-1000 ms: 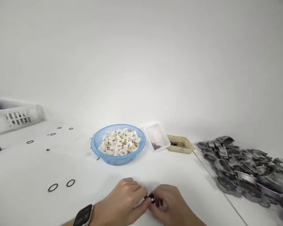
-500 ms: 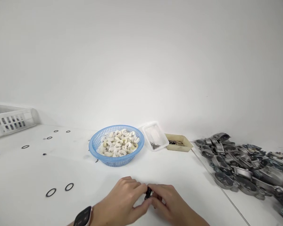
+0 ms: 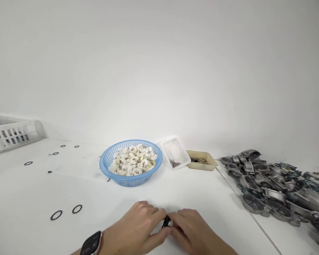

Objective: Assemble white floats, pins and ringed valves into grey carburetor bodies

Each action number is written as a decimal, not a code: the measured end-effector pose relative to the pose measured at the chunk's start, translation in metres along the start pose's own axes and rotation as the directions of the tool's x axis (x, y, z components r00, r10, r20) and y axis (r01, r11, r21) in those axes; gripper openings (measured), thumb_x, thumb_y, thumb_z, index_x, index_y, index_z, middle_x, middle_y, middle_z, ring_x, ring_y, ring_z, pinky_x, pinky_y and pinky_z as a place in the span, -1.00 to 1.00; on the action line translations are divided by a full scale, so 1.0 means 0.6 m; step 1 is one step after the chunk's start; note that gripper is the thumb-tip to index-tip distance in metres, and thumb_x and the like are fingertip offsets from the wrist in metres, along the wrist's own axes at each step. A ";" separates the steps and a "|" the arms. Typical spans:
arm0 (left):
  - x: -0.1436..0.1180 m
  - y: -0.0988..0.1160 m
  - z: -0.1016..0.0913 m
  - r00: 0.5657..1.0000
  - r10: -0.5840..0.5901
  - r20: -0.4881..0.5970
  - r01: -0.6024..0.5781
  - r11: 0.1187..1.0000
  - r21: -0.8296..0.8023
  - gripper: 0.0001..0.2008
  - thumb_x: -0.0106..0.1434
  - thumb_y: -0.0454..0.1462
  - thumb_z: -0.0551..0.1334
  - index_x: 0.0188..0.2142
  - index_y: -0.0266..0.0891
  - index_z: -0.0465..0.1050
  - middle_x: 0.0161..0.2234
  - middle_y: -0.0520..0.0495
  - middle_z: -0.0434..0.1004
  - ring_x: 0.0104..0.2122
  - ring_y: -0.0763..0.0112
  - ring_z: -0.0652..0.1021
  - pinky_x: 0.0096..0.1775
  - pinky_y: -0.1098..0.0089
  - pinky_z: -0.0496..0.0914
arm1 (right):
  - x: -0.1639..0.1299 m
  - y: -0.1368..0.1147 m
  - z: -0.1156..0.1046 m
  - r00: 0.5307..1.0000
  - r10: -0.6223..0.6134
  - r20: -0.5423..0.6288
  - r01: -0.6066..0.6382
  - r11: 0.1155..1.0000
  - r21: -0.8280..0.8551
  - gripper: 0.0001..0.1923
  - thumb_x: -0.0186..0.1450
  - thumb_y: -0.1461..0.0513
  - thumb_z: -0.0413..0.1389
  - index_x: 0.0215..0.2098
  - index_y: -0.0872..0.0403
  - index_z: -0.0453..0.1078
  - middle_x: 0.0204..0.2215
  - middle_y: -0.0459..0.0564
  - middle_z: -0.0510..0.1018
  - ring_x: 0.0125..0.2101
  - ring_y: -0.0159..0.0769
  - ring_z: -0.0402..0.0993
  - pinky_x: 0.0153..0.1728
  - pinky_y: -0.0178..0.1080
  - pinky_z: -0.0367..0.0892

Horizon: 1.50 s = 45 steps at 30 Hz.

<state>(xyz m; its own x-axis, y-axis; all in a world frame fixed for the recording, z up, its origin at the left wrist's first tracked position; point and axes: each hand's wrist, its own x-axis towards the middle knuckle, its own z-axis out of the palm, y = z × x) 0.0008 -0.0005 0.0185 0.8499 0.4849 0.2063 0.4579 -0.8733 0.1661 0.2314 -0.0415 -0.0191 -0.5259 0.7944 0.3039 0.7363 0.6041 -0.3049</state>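
Observation:
Near the front edge of the view, my left hand (image 3: 145, 225) and my right hand (image 3: 190, 230) meet, fingertips almost touching. Between them is a small black part (image 3: 166, 222) with a shiny metal bit on its right side; its exact kind is too covered to make out. My left thumb and forefinger pinch it from the left. The right thumb and forefinger close on it from the other side, hiding most of that end. A smartwatch (image 3: 91, 243) is on my left wrist.
A blue basket (image 3: 104, 163) of white curved pieces stands ahead. Behind it to the right are a white tray (image 3: 175, 152) with metal pins and a yellowish tray (image 3: 212, 166). Grey metal castings (image 3: 271, 193) pile up at right. Black rings (image 3: 56, 215) lie left, near a white crate (image 3: 29, 132).
My right fingers have shifted slightly around the black part, and the part has turned a little, with its shiny bit now showing. The view has moved very slightly.

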 end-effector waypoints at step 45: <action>0.001 -0.011 0.016 0.991 0.024 -0.128 -0.034 0.997 -0.074 -0.69 0.36 0.02 0.33 -0.31 -0.09 0.36 -0.37 0.08 0.61 -0.38 0.26 0.60 -0.28 0.33 0.38 | 0.004 -0.079 -0.095 0.943 0.270 0.192 -0.331 0.815 0.475 -0.67 0.54 0.13 -0.02 -0.36 -0.01 0.41 -0.34 -0.16 0.52 -0.21 -0.29 0.43 -0.14 -0.35 0.31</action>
<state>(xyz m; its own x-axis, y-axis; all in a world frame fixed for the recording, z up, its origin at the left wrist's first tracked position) 0.0008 0.0055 0.0082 0.8204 0.4655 0.3320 0.4081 -0.8834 0.2303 0.2195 -0.0720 0.0474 -0.3788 0.9250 0.0308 0.5717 0.2600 -0.7782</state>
